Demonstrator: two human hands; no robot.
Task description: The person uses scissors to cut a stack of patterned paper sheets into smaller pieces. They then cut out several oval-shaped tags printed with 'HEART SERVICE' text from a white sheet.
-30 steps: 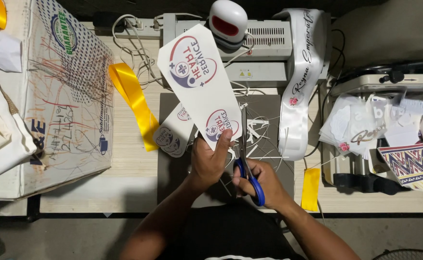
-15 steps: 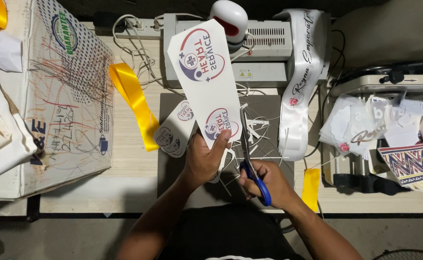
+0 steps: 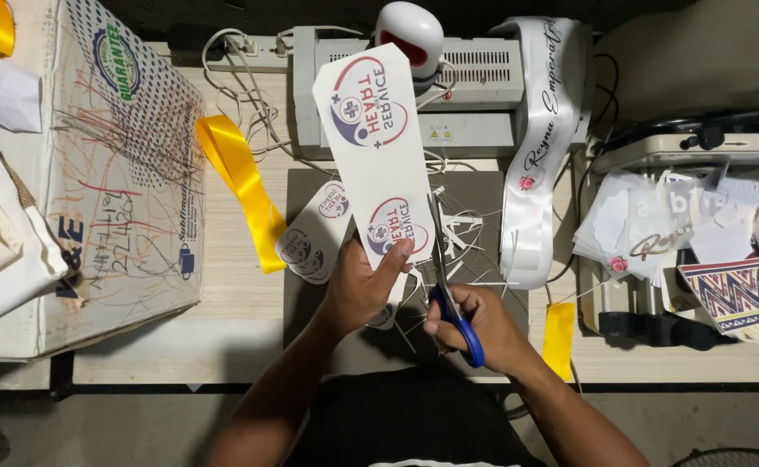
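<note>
Left hand is pinching the printed strip, long axis running away; right hand is gripping scissors along its right edge.

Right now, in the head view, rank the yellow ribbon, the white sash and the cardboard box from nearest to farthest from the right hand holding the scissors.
From the right hand:
1. White sash, just up and to its right.
2. Yellow ribbon, across to the left, past the left hand.
3. Cardboard box, far left on the table.

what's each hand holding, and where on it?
Left hand: white printed paper sheet, pinched at its lower end. Right hand: blue-handled scissors, by the handle loops.
</note>
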